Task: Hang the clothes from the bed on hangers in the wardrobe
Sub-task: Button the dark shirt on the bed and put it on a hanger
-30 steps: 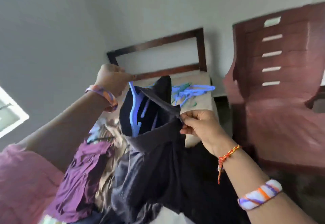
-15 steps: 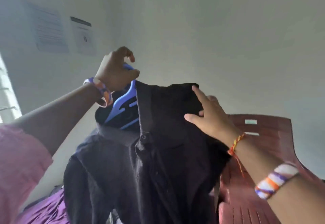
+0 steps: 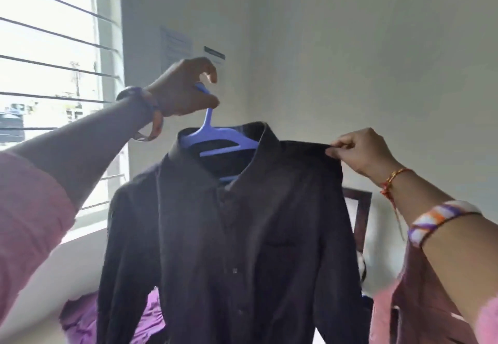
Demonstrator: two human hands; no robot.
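While my left hand (image 3: 186, 87) curls round the hook of the blue hanger (image 3: 215, 138), I hold it up in front of me, high against the pale wall (image 3: 350, 47). My fingers wrap the top of the hook and my thumb closes under it, so the hanger's neck drops out below my fist. A dark shirt (image 3: 229, 235) hangs on the hanger, its collar standing open round the blue bar, its buttoned front facing me and its sleeves falling straight down on either side. My right hand (image 3: 361, 152) is out at the shirt's right shoulder, pinching the top edge of the cloth between thumb and fingertips; the other fingers are tucked in behind.

On my left wrist sits a bangle (image 3: 153, 117), and on my right forearm a striped bangle (image 3: 442, 219) with a red thread (image 3: 393, 181) tied nearer the hand. Pink sleeves show at both lower corners. To the far left is a bright window (image 3: 48, 60) with bars across it. Two papers (image 3: 177, 44) are stuck on the wall behind my left hand. Low on the left, under the shirt's hem, purple cloth (image 3: 80, 316) lies in a heap. A dark wooden frame (image 3: 358, 208) peeks out just right of the shirt, behind its sleeve.
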